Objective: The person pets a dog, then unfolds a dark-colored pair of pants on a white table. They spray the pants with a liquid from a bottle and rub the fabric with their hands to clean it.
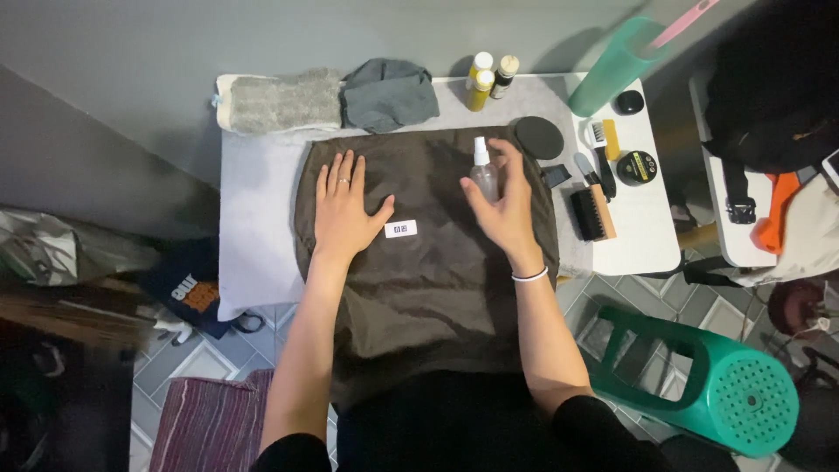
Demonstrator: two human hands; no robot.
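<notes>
A dark brown garment (428, 271) with a small white label (400, 229) lies spread over a white table (642, 227). My left hand (345, 214) rests flat on the cloth, fingers spread, just left of the label. My right hand (502, 205) is wrapped around a small clear spray bottle (482, 170) with a white nozzle, held upright above the garment's upper right part.
At the table's back lie a grey towel (280, 100), a grey cloth (389, 94) and two small bottles (489, 79). Brushes (594, 210), round tins (636, 166) and a black pad (538, 137) sit to the right. A green stool (717, 385) lies tipped at lower right.
</notes>
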